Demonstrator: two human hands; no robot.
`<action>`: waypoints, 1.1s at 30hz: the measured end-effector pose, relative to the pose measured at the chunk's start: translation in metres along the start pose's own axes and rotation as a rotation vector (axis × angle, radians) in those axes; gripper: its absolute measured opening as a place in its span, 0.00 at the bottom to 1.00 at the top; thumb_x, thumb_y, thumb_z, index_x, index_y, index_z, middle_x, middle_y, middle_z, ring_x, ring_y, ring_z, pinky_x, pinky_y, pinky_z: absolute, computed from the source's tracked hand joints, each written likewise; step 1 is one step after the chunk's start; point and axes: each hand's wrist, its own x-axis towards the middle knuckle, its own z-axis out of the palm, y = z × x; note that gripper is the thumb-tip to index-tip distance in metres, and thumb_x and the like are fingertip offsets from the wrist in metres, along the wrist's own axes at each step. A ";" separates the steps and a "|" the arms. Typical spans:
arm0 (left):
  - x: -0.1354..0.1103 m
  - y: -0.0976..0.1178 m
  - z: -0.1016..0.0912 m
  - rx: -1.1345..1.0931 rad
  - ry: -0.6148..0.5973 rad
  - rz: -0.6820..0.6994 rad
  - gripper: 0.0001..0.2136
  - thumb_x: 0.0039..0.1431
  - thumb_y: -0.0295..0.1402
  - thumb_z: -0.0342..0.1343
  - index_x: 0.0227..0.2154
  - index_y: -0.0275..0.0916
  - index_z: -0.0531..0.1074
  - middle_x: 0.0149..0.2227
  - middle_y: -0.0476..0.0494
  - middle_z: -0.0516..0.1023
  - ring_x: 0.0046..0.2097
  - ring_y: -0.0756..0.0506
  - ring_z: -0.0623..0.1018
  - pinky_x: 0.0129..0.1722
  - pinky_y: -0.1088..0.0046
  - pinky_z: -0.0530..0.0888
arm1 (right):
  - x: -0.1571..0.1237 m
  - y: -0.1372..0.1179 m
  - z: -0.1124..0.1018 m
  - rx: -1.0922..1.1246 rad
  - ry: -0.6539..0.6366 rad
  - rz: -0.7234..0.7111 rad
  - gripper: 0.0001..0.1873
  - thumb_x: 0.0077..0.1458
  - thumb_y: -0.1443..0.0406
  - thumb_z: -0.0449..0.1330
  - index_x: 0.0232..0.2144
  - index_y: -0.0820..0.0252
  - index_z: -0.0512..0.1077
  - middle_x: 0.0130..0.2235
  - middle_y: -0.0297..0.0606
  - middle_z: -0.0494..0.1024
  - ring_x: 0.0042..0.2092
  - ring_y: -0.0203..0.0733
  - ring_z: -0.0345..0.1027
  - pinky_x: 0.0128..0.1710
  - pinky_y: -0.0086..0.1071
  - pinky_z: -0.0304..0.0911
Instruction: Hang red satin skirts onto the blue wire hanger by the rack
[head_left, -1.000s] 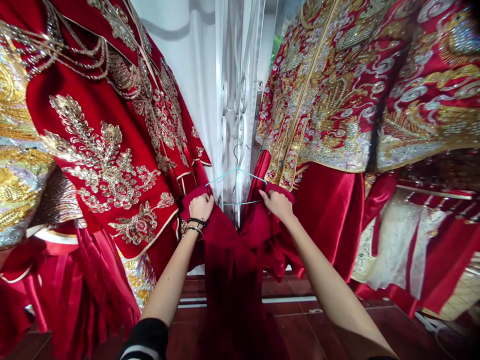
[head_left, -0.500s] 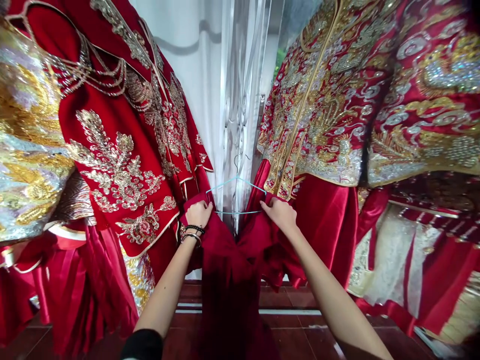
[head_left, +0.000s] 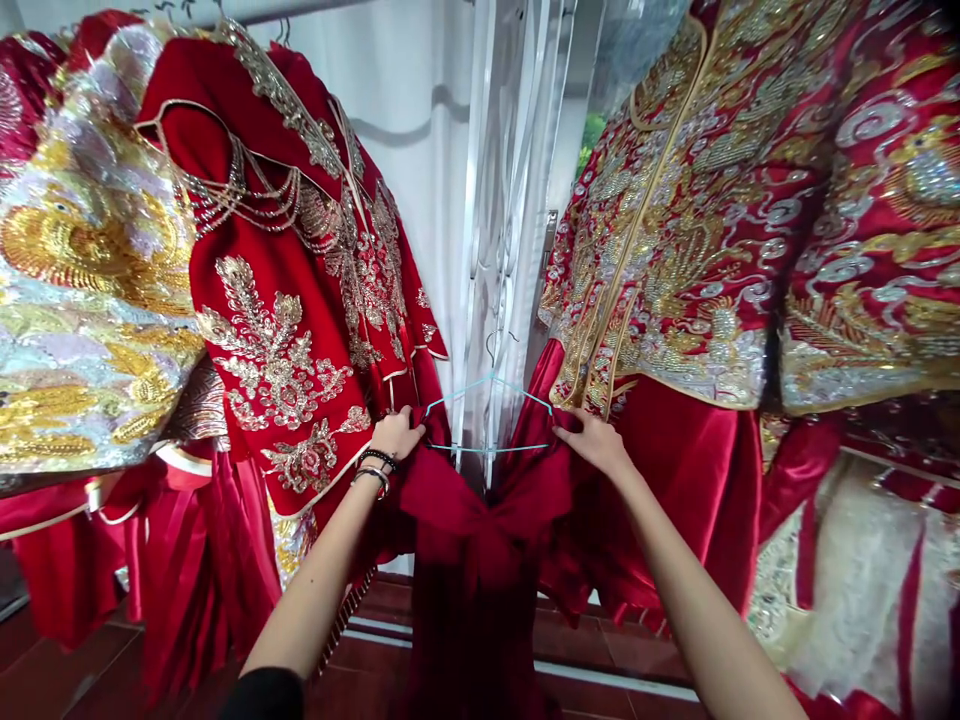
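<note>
A plain dark red garment (head_left: 472, 540) hangs from a thin light-blue wire hanger (head_left: 487, 415) in the middle of the view. My left hand (head_left: 394, 435), with dark bead bracelets at the wrist, is closed on the garment's left shoulder at the hanger's left end. My right hand (head_left: 596, 440) is closed on the right shoulder at the hanger's other end. The cloth sags in folds between my two hands and drops toward the floor.
Red robes with gold and silver embroidery hang close on both sides: one (head_left: 300, 300) on the left, one (head_left: 675, 230) on the right. A white curtain (head_left: 427, 180) and a white ornate metal grille (head_left: 502, 200) stand behind. Below is dark red tiled floor (head_left: 600, 690).
The view has tilted upward and shifted, showing the rail and hooks at top left. Both hands stay gripped on the garment, which sits slightly lower and more rightward in the picture.
</note>
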 end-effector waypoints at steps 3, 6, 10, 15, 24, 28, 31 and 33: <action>-0.010 -0.011 -0.006 0.007 -0.035 0.080 0.18 0.55 0.39 0.44 0.47 0.40 0.64 0.40 0.37 0.76 0.43 0.40 0.75 0.39 0.69 0.68 | -0.004 0.012 -0.007 0.033 -0.009 -0.020 0.27 0.48 0.54 0.53 0.50 0.53 0.64 0.42 0.40 0.75 0.47 0.49 0.66 0.44 0.37 0.59; -0.023 -0.020 -0.009 -0.038 -0.019 0.122 0.17 0.56 0.37 0.43 0.47 0.41 0.63 0.39 0.40 0.76 0.41 0.42 0.75 0.39 0.71 0.68 | -0.013 0.015 -0.007 0.035 0.020 -0.012 0.25 0.47 0.56 0.54 0.49 0.53 0.66 0.42 0.38 0.75 0.46 0.48 0.66 0.43 0.37 0.59; -0.036 -0.020 -0.007 -0.049 0.050 0.131 0.16 0.57 0.38 0.42 0.47 0.40 0.63 0.41 0.40 0.75 0.41 0.43 0.75 0.39 0.71 0.67 | -0.023 0.011 0.006 0.014 0.116 -0.044 0.29 0.49 0.51 0.51 0.51 0.55 0.61 0.50 0.44 0.68 0.47 0.50 0.64 0.40 0.38 0.61; -0.041 -0.002 0.002 -0.008 0.148 0.055 0.24 0.54 0.52 0.41 0.47 0.42 0.63 0.41 0.40 0.73 0.41 0.40 0.74 0.35 0.70 0.68 | -0.019 0.002 0.029 -0.029 0.218 -0.011 0.34 0.48 0.45 0.48 0.51 0.61 0.60 0.47 0.51 0.65 0.48 0.54 0.60 0.44 0.41 0.56; 0.002 0.030 0.018 0.066 0.222 0.118 0.22 0.59 0.49 0.34 0.42 0.43 0.66 0.37 0.41 0.73 0.39 0.44 0.74 0.33 0.72 0.66 | -0.014 -0.003 0.034 -0.006 0.371 0.087 0.30 0.49 0.51 0.51 0.49 0.65 0.64 0.42 0.51 0.65 0.46 0.52 0.58 0.48 0.41 0.51; 0.010 0.035 0.023 0.107 0.203 0.156 0.20 0.62 0.44 0.31 0.43 0.45 0.66 0.34 0.41 0.75 0.35 0.43 0.75 0.30 0.73 0.65 | -0.018 -0.003 0.026 -0.007 0.415 0.079 0.28 0.50 0.52 0.50 0.47 0.64 0.66 0.42 0.50 0.66 0.44 0.51 0.59 0.47 0.40 0.52; 0.010 0.032 0.018 0.114 0.258 0.122 0.20 0.62 0.44 0.30 0.44 0.46 0.65 0.33 0.42 0.75 0.34 0.44 0.76 0.29 0.74 0.64 | -0.015 -0.009 0.016 0.016 0.452 0.059 0.26 0.49 0.52 0.51 0.45 0.62 0.68 0.41 0.48 0.68 0.43 0.50 0.59 0.47 0.39 0.53; 0.008 0.029 0.010 0.114 0.274 0.102 0.20 0.61 0.44 0.29 0.45 0.47 0.64 0.32 0.42 0.76 0.34 0.43 0.76 0.29 0.73 0.64 | -0.012 -0.016 0.010 0.040 0.497 0.048 0.25 0.48 0.52 0.52 0.45 0.61 0.69 0.41 0.47 0.69 0.43 0.49 0.60 0.47 0.38 0.53</action>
